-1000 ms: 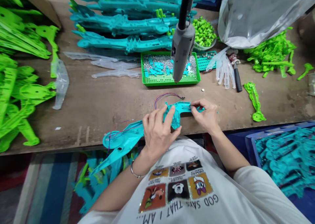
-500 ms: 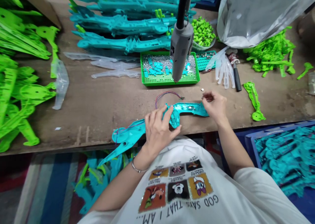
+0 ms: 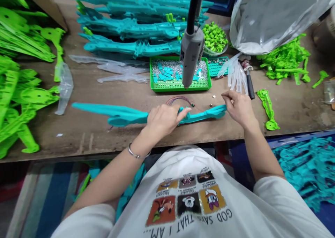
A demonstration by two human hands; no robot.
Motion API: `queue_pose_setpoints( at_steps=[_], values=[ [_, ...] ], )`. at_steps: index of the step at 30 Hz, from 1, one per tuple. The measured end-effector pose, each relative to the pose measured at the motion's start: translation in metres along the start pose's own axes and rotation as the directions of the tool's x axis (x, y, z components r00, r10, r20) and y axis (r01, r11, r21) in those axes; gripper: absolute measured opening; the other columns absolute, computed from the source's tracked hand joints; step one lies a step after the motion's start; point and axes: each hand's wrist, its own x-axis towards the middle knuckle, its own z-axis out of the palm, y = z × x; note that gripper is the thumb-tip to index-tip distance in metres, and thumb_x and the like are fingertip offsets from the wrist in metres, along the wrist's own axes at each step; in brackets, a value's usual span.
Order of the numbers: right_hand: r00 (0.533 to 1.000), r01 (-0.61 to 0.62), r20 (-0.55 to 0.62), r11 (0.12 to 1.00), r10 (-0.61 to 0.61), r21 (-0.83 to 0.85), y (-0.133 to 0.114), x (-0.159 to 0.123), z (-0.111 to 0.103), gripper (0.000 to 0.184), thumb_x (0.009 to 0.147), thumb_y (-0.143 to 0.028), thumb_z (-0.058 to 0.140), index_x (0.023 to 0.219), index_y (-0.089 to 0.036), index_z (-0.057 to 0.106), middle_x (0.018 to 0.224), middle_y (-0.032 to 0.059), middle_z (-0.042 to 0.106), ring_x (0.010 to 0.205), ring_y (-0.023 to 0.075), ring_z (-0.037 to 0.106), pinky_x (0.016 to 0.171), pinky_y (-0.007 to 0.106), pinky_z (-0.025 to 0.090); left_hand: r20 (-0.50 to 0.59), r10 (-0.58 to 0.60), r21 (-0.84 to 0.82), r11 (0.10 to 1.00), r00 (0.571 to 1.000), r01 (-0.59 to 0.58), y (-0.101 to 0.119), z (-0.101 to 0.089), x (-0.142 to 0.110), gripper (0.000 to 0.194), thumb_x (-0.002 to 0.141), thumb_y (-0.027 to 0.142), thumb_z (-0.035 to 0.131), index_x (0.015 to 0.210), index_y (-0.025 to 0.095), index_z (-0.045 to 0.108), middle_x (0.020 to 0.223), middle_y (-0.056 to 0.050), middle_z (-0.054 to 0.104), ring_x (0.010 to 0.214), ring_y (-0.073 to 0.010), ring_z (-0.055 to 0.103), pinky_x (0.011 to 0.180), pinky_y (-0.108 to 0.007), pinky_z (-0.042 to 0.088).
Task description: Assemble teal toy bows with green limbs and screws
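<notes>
Across a brown counter (image 3: 125, 95), green plastic parts (image 3: 23, 74) are heaped at left; turquoise parts (image 3: 136, 48) lie in rows at the back. One white bag (image 3: 272, 25) slumps at back right.

One long turquoise part (image 3: 128, 116) lies along the counter's front, smooth side showing, slender at both ends and wider left of the left hand (image 3: 163, 119), which hides its middle. The left fingers close over it, thumb stretched rightward. The right hand (image 3: 240, 109) is at its right end, fingers curled near the thumb; whether they grip it, I cannot tell.

One green tray (image 3: 180, 87) sits behind, its middle blocked by one hanging grey power tool (image 3: 192, 55). One clear tub (image 3: 220, 51) of green pieces stands beyond; one green part (image 3: 268, 109) lies alone at right. Thin red and blue wires (image 3: 180, 97) loop behind the part, near two small round metal pieces (image 3: 214, 96).
</notes>
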Motion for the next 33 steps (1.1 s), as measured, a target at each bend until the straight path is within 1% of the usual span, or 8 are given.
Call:
queue_pose_setpoints(
  at_steps=[5, 9, 12, 19, 22, 26, 30, 33],
  values=[
    [0.989, 0.122, 0.087, 0.993, -0.121, 0.001, 0.011, -0.004, 0.036, 0.031, 0.104, -0.039, 0.052, 0.093, -0.02, 0.074, 0.089, 0.0094, 0.077, 0.085, 0.0242, 0.069, 0.078, 0.035, 0.046, 0.032, -0.023, 0.037, 0.999, 0.999, 0.022, -0.004, 0.016, 0.035, 0.074, 0.104, 0.069, 0.028, 0.106, 0.018, 0.081, 0.097, -0.022, 0.078, 0.095, -0.0388, 0.074, 0.073, -0.039, 0.045],
    [0.989, 0.14, -0.035, 0.99, -0.141, -0.026, 0.018, -0.016, 0.058, 0.041, 0.106, -0.043, 0.047, 0.08, -0.019, 0.067, 0.081, 0.0107, 0.071, 0.083, 0.024, 0.065, 0.08, 0.036, 0.044, 0.03, -0.038, 0.015, 0.999, 0.999, 0.038, -0.005, 0.028, 0.032, 0.075, 0.104, 0.07, 0.025, 0.112, 0.021, 0.08, 0.099, -0.022, 0.078, 0.097, -0.039, 0.074, 0.075, -0.039, 0.045],
    [0.991, 0.108, -0.086, 0.994, -0.106, 0.016, 0.015, -0.024, 0.056, 0.043, 0.107, -0.047, 0.045, 0.079, -0.021, 0.065, 0.078, 0.0083, 0.071, 0.077, 0.0207, 0.064, 0.075, 0.033, 0.043, 0.079, -0.015, -0.02, 1.0, 0.997, 0.016, -0.006, 0.023, 0.027, 0.075, 0.103, 0.071, 0.025, 0.11, 0.023, 0.081, 0.1, -0.02, 0.079, 0.098, -0.038, 0.074, 0.076, -0.039, 0.046],
    [0.992, -0.05, 0.114, 0.994, 0.061, -0.099, 0.003, -0.019, 0.058, 0.035, 0.102, -0.043, 0.053, 0.076, -0.021, 0.064, 0.068, 0.0067, 0.069, 0.061, 0.0195, 0.059, 0.062, 0.032, 0.031, 0.153, -0.067, 0.054, 0.997, 0.986, 0.06, -0.003, 0.019, 0.026, 0.082, 0.103, 0.072, 0.024, 0.106, 0.015, 0.082, 0.103, -0.025, 0.078, 0.1, -0.0416, 0.074, 0.078, -0.041, 0.049],
    [0.998, -0.046, 0.03, 0.998, 0.047, -0.042, 0.003, -0.016, 0.062, 0.036, 0.102, -0.044, 0.05, 0.08, -0.021, 0.064, 0.072, 0.006, 0.071, 0.062, 0.0178, 0.059, 0.063, 0.031, 0.033, 0.085, -0.075, 0.036, 0.997, 0.994, 0.072, -0.001, 0.025, 0.025, 0.081, 0.101, 0.075, 0.025, 0.11, 0.018, 0.082, 0.102, -0.024, 0.078, 0.098, -0.0405, 0.074, 0.077, -0.041, 0.049],
    [1.0, 0.004, 0.001, 1.0, -0.004, -0.029, 0.0, -0.02, 0.059, 0.035, 0.101, -0.042, 0.05, 0.075, -0.022, 0.062, 0.069, 0.0051, 0.069, 0.062, 0.0177, 0.058, 0.062, 0.031, 0.036, 0.078, -0.098, 0.032, 0.995, 0.992, 0.096, 0.001, 0.026, 0.02, 0.076, 0.103, 0.072, 0.029, 0.102, 0.018, 0.082, 0.095, -0.023, 0.078, 0.09, -0.0392, 0.074, 0.071, -0.039, 0.045],
    [0.989, 0.03, -0.146, 0.997, -0.039, -0.064, -0.006, -0.038, 0.039, 0.038, 0.102, -0.047, 0.05, 0.073, -0.024, 0.061, 0.068, 0.0051, 0.067, 0.063, 0.0177, 0.059, 0.065, 0.032, 0.042, -0.102, 0.064, 0.003, 0.998, 0.993, -0.064, -0.005, 0.019, -0.004, 0.068, 0.1, 0.075, 0.036, 0.098, 0.02, 0.076, 0.086, -0.015, 0.076, 0.082, -0.0318, 0.072, 0.067, -0.035, 0.041],
    [0.966, 0.061, -0.238, 0.983, -0.101, -0.172, -0.007, -0.062, 0.031, 0.035, 0.098, -0.048, 0.056, 0.07, -0.027, 0.061, 0.063, 0.0066, 0.065, 0.062, 0.0208, 0.058, 0.064, 0.037, 0.043, -0.231, 0.306, 0.002, 0.949, 0.924, -0.314, -0.016, 0.025, -0.031, 0.055, 0.1, 0.069, 0.048, 0.087, 0.021, 0.071, 0.08, -0.011, 0.072, 0.081, -0.0267, 0.068, 0.068, -0.035, 0.041]
  ],
)
